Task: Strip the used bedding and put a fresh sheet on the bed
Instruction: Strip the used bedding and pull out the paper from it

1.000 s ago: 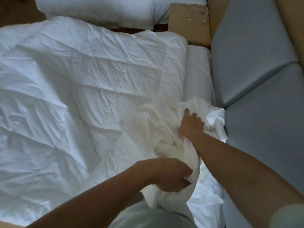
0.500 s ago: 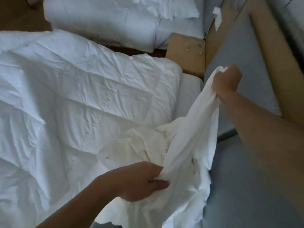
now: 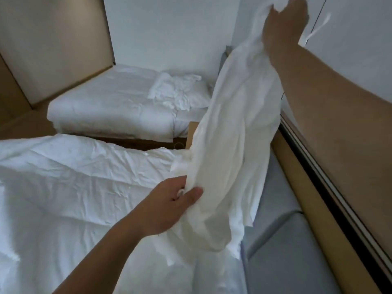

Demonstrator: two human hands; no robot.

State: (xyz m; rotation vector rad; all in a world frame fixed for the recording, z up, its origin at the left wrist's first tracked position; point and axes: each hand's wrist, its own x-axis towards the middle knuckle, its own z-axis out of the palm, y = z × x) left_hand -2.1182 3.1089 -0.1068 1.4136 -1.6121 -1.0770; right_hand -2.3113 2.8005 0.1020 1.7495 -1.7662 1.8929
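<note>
Across the near bed: a crumpled white duvet (image 3: 74, 187) covers the surface in front of you, creased all over.
Sheet: the white sheet (image 3: 233, 145) hangs bunched in one long drape between your hands, with its lower folds on the duvet's right edge.
Left hand: your left hand (image 3: 167, 204) pinches the lower gather, thumb and fingers curled on the cloth.
Right hand: your right hand (image 3: 284, 22) is raised near the top of view, fingers closed round the sheet's upper end.
Right side: a grey padded surface (image 3: 286, 262) lies beside a wooden frame (image 3: 314, 198).
Far side: a second bed (image 3: 110, 107) in white carries crumpled cloth (image 3: 176, 92), against a white wall (image 3: 169, 28) and a pale wooden panel (image 3: 53, 39).
</note>
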